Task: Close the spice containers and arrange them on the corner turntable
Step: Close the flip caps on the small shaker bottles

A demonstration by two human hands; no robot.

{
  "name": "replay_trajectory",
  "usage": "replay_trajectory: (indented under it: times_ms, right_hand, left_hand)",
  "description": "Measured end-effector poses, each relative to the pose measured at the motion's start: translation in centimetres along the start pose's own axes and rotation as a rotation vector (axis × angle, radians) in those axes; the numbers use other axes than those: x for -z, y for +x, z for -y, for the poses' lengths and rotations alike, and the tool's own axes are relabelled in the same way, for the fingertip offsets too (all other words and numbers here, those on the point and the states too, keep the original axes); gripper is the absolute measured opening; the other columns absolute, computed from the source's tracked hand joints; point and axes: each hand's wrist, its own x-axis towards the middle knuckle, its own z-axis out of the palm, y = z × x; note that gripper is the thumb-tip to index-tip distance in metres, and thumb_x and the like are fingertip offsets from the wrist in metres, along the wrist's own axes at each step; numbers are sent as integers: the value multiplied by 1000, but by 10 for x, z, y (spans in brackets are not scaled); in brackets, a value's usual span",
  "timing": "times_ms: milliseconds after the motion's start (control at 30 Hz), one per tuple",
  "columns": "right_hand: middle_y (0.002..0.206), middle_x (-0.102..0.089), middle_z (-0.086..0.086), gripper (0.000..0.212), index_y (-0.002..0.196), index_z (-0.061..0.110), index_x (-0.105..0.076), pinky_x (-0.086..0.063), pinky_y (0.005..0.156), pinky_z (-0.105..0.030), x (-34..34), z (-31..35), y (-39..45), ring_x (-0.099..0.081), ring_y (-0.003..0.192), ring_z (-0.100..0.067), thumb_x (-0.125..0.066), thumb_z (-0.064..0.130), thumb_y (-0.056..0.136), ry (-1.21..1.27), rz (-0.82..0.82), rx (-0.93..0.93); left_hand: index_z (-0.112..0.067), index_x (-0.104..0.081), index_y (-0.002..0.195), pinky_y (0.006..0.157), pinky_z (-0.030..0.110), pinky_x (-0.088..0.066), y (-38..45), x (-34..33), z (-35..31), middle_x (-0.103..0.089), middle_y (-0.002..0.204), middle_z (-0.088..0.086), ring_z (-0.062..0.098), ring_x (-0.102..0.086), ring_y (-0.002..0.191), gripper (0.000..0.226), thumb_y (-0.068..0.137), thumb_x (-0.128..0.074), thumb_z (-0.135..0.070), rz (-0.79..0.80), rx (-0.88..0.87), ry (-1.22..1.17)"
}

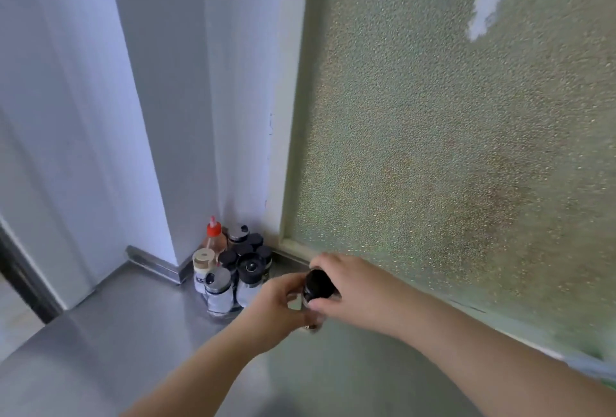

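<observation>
A: What is the biggest thing you see?

B: The bumpy green window [450, 150]. It fills the right side of the frame. Next is the shiny metal counter [100, 333] along the bottom left.

A: And the hands?

B: They meet at the lower middle. The left hand [273, 305] wraps around a small glass jar [308, 311] and holds it above the counter. The right hand [346, 286] curls over the jar's black lid [318, 283] and grips it from above.

A: Where do the jars go?

B: On the turntable [221, 311] in the corner, just left of the hands. It is packed with jars [233, 266] already. A bottle with a red cap [213, 233] stands at the back.

A: What could go wrong?

B: I think the lid could sit crooked if it is twisted on tilted. Then spice might spill. Also, the turntable looks so full that squeezing this jar in could knock a front one over.
</observation>
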Motion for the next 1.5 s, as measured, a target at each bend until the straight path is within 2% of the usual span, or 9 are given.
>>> replay_trajectory:
  times_ms: [133,233,367,567,700,867,1133,1333,1500]
  right_hand:
    - [101,-63,-4,32,103,18,-58,-45,73,-30,-44,0,41,-60,94,-21,-67,35,77,68,21,-45]
    - [105,-66,-5,36,108,16,-58,-41,70,-27,-69,-8,68,-61,97,-24,-68,34,79,75,10,-151]
    - [104,-68,-9,32,107,15,-61,-45,74,-28,-86,-24,109,-62,95,-25,-69,29,78,160,-49,-246]
    - [102,-67,-13,29,106,11,-61,-40,70,-26,-110,-33,157,-62,95,-29,-68,24,81,175,-64,-286]
    - [107,-67,-13,33,110,11,-60,-45,77,-28,-125,-40,166,-62,99,-29,-70,21,80,200,-25,-306]
    - [107,-67,-13,36,115,12,-59,-45,77,-27,-131,-47,170,-62,99,-28,-68,21,81,226,-11,-286]
    - [104,-64,-11,31,110,12,-59,-42,70,-28,-135,-43,179,-61,93,-27,-66,22,82,140,21,-201]
    - [95,-63,-10,25,102,14,-57,-39,63,-27,-144,-38,186,-61,86,-26,-67,23,80,144,21,-129]
    - [111,-61,-15,40,119,8,-49,-49,82,-38,-157,-32,185,-61,99,-33,-65,18,83,116,110,-134]
  left_hand:
    - [-31,-64,96,85,35,-54,7,19,34,-71,92,-2,17,-65,93,36,67,-73,-12,-18,126,84]
    - [-21,-53,123,91,25,-47,14,40,59,-60,114,-2,12,-57,108,55,72,-74,-14,-116,222,153]
    - [-19,-51,126,92,17,-31,27,85,80,-53,127,1,17,-47,115,51,77,-67,-15,-293,184,552]
    - [-20,-36,135,109,37,-27,81,109,104,-42,140,3,25,-31,132,70,75,-68,-35,-102,222,875]
    - [-20,-32,137,109,38,-29,101,98,117,-43,137,2,26,-35,128,85,66,-69,-49,36,233,909]
    - [-19,-44,133,96,29,-37,98,98,129,-52,123,5,25,-45,118,65,73,-65,-32,-50,168,869]
    - [-19,-44,133,98,30,-38,84,103,133,-51,126,7,27,-46,116,61,76,-62,-27,10,153,893]
    - [-32,-22,143,109,34,-28,71,117,140,-37,137,-1,22,-35,127,84,72,-63,-52,37,197,884]
    - [-24,-41,134,106,32,-30,63,127,140,-52,130,-4,19,-45,123,88,58,-33,-69,-67,149,781]
